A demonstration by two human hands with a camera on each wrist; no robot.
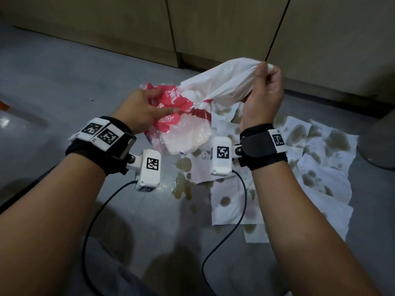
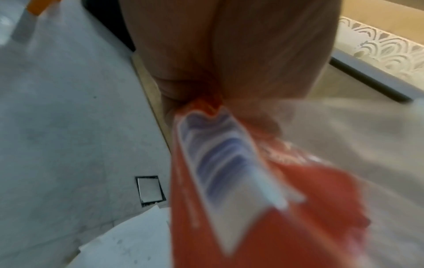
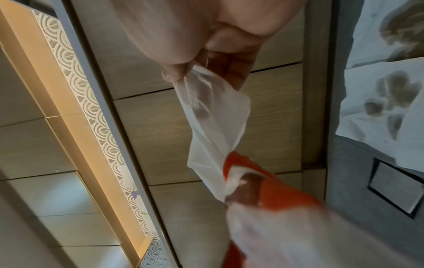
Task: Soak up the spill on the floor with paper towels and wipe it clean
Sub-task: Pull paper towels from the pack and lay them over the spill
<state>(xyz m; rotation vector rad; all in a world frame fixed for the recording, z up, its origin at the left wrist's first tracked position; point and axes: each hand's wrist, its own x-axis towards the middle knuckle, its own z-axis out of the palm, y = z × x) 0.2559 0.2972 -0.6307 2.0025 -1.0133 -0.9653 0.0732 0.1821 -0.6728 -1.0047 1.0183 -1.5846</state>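
Stained paper towels (image 1: 267,174) cover the floor (image 1: 64,82) by wooden cabinets (image 1: 213,28).

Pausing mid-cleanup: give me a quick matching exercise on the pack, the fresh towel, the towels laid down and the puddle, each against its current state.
Things:
1. pack
2. fresh towel
3. floor towels
4. puddle

States:
a. lying flat, blotched brown
b. bare liquid, uncovered
c. gripped by the left hand
d. pinched by the right hand, half out of the pack

Pairs: 1-c, 2-d, 3-a, 4-b
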